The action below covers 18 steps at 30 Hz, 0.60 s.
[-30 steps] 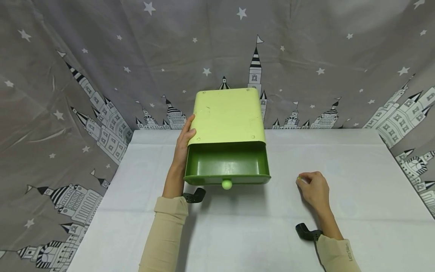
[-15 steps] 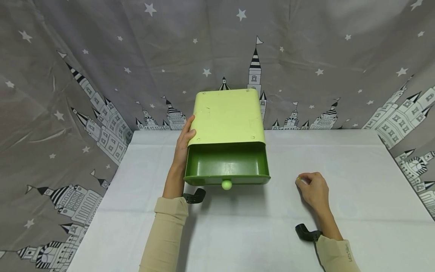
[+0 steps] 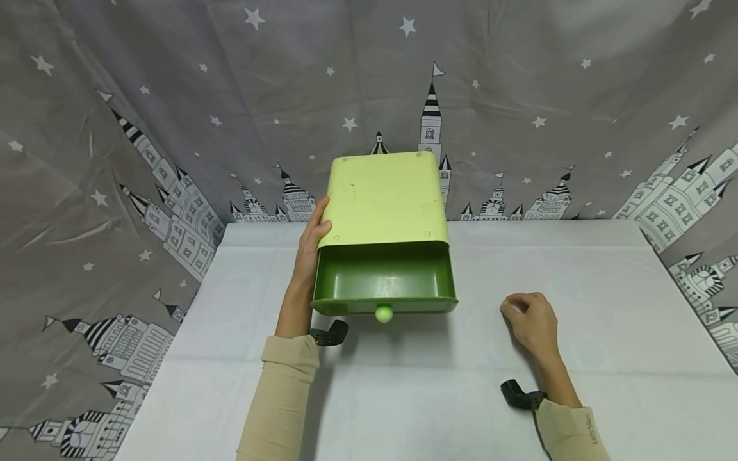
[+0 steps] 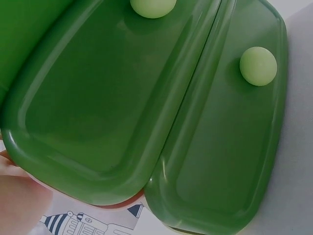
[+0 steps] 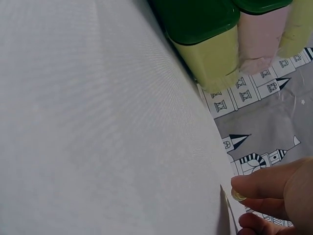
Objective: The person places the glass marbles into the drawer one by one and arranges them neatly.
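A small drawer cabinet with a light yellow-green top stands on the white table. Its top dark green drawer is pulled out, showing a bare inside, with a round light green knob in front. My left hand lies along the cabinet's left side, fingers against the wall; only a bit of that hand enters the left wrist view. To the right, my right hand is low over the table. Its thumb and forefinger pinch a tiny round, shiny yellowish thing, too small to name.
Below the pulled-out drawer, the left wrist view has a lower drawer front with its own knob. A pink tier shows in the right wrist view. A grey curtain with castles and stars hangs behind the white tabletop.
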Each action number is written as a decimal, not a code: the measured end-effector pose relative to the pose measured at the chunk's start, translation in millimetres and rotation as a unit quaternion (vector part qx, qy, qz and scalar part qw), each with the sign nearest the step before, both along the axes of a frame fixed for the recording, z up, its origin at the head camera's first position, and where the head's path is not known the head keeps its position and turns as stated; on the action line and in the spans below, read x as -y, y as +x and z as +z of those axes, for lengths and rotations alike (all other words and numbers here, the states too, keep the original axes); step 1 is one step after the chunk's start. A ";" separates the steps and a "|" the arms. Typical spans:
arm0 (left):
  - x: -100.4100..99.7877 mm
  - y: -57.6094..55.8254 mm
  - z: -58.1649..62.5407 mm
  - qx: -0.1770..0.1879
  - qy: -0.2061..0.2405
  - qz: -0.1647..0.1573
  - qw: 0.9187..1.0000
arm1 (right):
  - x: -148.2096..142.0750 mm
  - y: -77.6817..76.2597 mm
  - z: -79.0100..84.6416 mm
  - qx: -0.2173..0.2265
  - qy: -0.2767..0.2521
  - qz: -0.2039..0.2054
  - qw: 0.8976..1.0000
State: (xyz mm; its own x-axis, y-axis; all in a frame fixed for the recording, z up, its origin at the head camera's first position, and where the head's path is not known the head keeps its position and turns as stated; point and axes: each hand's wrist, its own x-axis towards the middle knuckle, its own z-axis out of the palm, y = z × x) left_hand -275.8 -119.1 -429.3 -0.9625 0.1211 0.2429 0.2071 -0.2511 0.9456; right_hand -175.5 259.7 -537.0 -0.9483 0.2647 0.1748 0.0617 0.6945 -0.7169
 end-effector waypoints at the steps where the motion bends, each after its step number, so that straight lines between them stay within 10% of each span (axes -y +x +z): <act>1: 0.0 -0.1 -0.2 0.001 0.001 0.000 1.000 | -0.1 -0.2 -0.2 0.000 -0.002 -0.001 1.000; 18: 0.5 -2.1 -0.7 -0.007 -0.008 0.001 1.000 | -1.0 -0.8 -0.8 -0.032 -0.068 -0.033 0.997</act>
